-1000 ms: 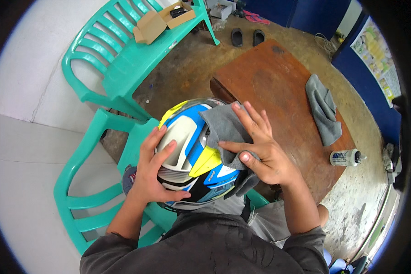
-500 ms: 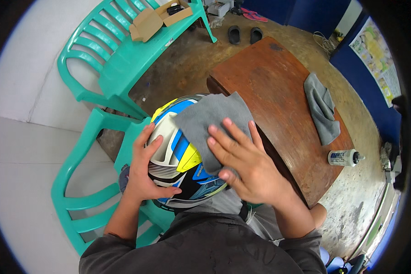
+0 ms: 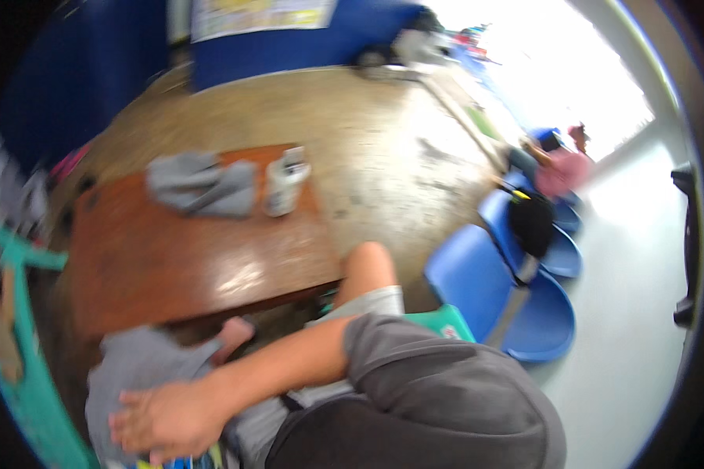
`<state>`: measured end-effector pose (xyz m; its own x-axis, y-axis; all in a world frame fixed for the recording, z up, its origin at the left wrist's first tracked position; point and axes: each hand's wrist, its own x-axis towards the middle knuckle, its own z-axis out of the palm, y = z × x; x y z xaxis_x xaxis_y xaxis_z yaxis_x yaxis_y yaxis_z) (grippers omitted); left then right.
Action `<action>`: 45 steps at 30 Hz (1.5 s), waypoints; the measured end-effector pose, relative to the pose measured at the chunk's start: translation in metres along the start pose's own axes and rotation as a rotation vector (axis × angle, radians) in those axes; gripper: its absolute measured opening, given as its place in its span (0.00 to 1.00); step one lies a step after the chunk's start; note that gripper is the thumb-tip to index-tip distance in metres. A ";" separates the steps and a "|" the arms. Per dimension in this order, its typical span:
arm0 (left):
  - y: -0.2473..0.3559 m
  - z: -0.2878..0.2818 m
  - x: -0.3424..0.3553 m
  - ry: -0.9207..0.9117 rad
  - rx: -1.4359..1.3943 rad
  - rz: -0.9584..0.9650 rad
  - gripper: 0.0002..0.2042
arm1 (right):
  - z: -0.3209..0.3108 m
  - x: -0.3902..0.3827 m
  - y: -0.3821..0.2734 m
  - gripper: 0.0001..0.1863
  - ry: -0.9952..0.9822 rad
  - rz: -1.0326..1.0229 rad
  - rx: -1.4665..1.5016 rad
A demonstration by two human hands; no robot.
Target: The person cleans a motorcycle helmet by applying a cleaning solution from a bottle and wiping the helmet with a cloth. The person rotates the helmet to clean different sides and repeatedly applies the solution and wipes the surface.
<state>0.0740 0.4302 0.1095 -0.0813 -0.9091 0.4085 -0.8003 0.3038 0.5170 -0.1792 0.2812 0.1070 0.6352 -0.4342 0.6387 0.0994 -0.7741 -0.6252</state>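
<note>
My right hand (image 3: 170, 418) lies flat on a grey cloth (image 3: 129, 356), its fingers stretched out. The cloth covers most of a helmet (image 3: 210, 460), of which only a sliver of blue and yellow shows at the lower edge. My left hand is outside the picture. On the brown wooden table (image 3: 156, 266) in front lie a second grey cloth (image 3: 203, 184), crumpled, and beside it a white bottle (image 3: 285, 184), upright. The picture is smeared by motion, so fine detail is lost.
A green plastic chair (image 3: 35, 352) stands at the left edge. To the right is a row of blue seats (image 3: 461, 266) with a black bag (image 3: 530, 223); farther along sits a person (image 3: 559, 172) in a pink top. A blue wall (image 3: 250, 59) bears a poster.
My view has swung to the right, bringing in the blue seats and the doorway. My left hand and most of the helmet have left the picture. My right hand stays on the cloth.
</note>
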 end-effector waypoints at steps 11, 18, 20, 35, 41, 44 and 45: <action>0.011 -0.013 0.017 -0.116 0.156 0.133 0.58 | 0.015 -0.013 0.002 0.22 0.266 -0.023 0.055; 0.026 -0.014 0.024 -0.158 0.187 0.130 0.58 | 0.007 -0.018 0.019 0.22 0.182 -0.015 0.100; 0.027 -0.014 0.026 -0.156 0.197 0.131 0.58 | 0.010 -0.022 0.023 0.23 0.245 -0.050 -0.009; 0.035 -0.025 0.025 -0.216 0.211 0.117 0.60 | 0.007 -0.022 -0.009 0.28 0.278 0.054 0.287; 0.031 -0.016 0.017 -0.132 0.154 0.109 0.61 | 0.004 -0.026 -0.006 0.25 0.239 0.099 0.156; 0.026 -0.018 0.017 -0.192 0.161 0.144 0.60 | -0.002 -0.023 0.004 0.24 0.164 0.067 0.122; 0.025 -0.019 0.016 -0.183 0.152 0.149 0.60 | -0.002 -0.021 0.006 0.22 0.159 0.052 0.114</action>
<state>0.0643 0.4281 0.1432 -0.2994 -0.8984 0.3214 -0.8503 0.4040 0.3373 -0.1940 0.2849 0.0909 0.5136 -0.5469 0.6611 0.1611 -0.6953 -0.7004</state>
